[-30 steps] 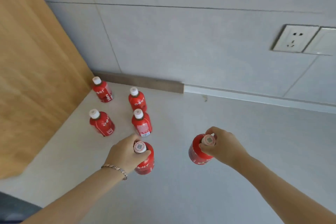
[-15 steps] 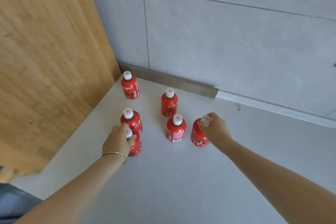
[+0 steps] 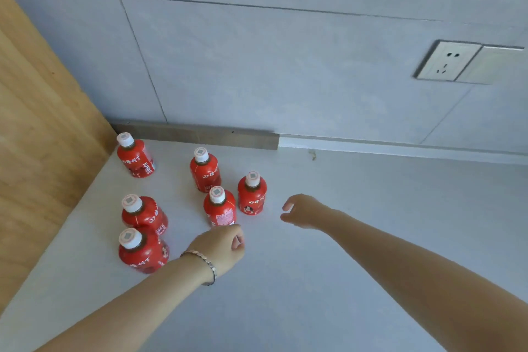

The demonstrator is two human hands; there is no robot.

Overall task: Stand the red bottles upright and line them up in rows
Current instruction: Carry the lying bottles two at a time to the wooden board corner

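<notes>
Several red bottles with white caps stand upright on the white counter [image 3: 314,280] near the left corner. Three stand along the wooden panel: a far bottle [image 3: 135,158], a middle bottle [image 3: 144,216] and a near bottle [image 3: 141,253]. To their right stand a back bottle [image 3: 205,171], a front bottle [image 3: 220,208] and a rightmost bottle [image 3: 252,196]. My left hand [image 3: 221,246] hovers just in front of the front bottle, fingers loosely curled, holding nothing. My right hand [image 3: 303,210] hangs to the right of the rightmost bottle, empty, with fingers loosely curled.
A wooden panel [image 3: 37,137] walls off the left side. A grey tiled wall [image 3: 257,66] rises behind, with a metal strip [image 3: 197,136] at its foot and a socket plate [image 3: 448,61] at the upper right.
Both hands have let go of the bottles they held and drawn back. Those two bottles now stand upright on the counter. The camera has turned right.
</notes>
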